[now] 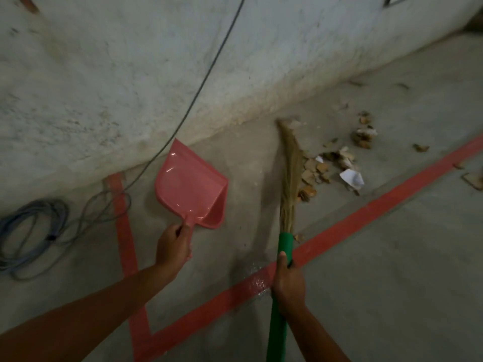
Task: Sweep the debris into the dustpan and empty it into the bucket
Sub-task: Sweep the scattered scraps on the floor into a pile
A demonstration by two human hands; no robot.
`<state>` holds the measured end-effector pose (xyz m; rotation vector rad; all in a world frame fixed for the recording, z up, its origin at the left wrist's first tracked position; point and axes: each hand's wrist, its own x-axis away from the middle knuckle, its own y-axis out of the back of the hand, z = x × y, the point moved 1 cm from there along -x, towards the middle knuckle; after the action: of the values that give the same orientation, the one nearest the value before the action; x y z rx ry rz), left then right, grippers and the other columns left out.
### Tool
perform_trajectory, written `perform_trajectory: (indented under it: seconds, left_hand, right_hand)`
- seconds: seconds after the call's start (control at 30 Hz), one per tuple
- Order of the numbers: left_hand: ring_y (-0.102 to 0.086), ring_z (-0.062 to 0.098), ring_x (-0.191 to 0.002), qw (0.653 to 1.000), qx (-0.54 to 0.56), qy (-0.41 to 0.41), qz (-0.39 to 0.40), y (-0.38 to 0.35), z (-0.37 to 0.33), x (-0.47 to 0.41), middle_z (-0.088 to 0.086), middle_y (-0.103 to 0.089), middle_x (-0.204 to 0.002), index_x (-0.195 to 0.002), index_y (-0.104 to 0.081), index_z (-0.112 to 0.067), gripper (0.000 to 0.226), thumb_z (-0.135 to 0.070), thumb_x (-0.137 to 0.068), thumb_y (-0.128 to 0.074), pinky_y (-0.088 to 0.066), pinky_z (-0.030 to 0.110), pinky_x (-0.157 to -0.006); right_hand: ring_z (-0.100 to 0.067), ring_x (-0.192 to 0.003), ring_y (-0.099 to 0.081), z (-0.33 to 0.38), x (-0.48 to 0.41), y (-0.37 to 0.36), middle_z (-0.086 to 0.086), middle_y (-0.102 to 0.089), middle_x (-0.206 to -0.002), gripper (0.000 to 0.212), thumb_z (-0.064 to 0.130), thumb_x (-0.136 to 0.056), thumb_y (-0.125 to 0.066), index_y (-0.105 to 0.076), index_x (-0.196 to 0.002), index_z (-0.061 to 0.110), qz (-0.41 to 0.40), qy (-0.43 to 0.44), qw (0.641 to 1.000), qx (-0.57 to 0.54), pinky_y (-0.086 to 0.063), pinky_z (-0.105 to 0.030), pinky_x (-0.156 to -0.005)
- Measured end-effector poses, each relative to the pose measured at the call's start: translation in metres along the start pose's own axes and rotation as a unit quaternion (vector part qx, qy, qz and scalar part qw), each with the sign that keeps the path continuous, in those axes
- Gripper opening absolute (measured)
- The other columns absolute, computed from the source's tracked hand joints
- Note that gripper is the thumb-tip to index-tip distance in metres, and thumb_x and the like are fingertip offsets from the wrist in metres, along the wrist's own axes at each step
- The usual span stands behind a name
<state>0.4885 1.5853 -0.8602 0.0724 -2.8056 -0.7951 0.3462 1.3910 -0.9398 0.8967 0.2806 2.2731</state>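
Note:
My left hand (pixel 173 242) grips the handle of a pink plastic dustpan (pixel 189 185), which is tilted with its mouth toward the wall. My right hand (pixel 287 284) grips the green handle of a grass broom (pixel 288 165). The broom's straw head lies on the concrete floor, just left of a pile of debris (pixel 329 165): brown broken bits and a crumpled white paper (pixel 351 177). More brown scraps (pixel 364 134) lie farther right. The dustpan sits left of the broom, apart from the debris. No bucket is in view.
A rough white wall (pixel 130 74) runs along the back, with a dark cable (pixel 206 74) hanging down it to a coil of cable (pixel 34 231) on the floor at left. Red tape lines (pixel 366 207) cross the floor.

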Motion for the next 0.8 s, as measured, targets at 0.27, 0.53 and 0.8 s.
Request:
perform_trajectory:
  seconds: [0.27,0.53,0.8]
  left_hand:
    - [-0.052,0.019,-0.041,0.997,-0.001,-0.015,-0.076,0.039,0.019,0.008,0.016,-0.052,-0.057,-0.079,-0.047,0.008,0.055,-0.043,-0.1,-0.054,-0.04,0.026,-0.037]
    - [-0.064,0.036,-0.071,0.979,-0.03,0.036,-0.197,0.089,0.071,0.029,0.016,-0.062,-0.072,-0.078,-0.057,-0.01,0.049,-0.055,-0.09,-0.046,-0.055,0.051,-0.07]
    - [-0.063,0.04,-0.065,0.986,-0.045,0.011,-0.163,0.07,0.068,0.026,0.017,-0.06,-0.064,-0.072,-0.054,-0.019,0.047,-0.063,-0.084,-0.042,-0.054,0.054,-0.064]
  right_hand:
    - [-0.031,-0.083,-0.067,0.06,0.033,-0.049,-0.011,-0.067,-0.087,0.044,0.053,-0.102,-0.035,-0.053,-0.088,0.016,0.115,0.131,0.983,0.058,-0.054,-0.039,-0.075]
    - [-0.029,-0.098,-0.066,0.075,0.046,-0.132,-0.009,-0.061,-0.097,0.049,0.048,-0.104,-0.036,-0.059,-0.107,0.006,0.275,0.122,0.94,0.158,-0.051,-0.035,-0.079]
    - [-0.028,-0.084,-0.062,0.031,0.028,-0.1,-0.009,-0.062,-0.088,0.052,0.05,-0.104,-0.036,-0.06,-0.098,0.004,0.184,0.037,0.981,0.05,-0.051,-0.036,-0.074]
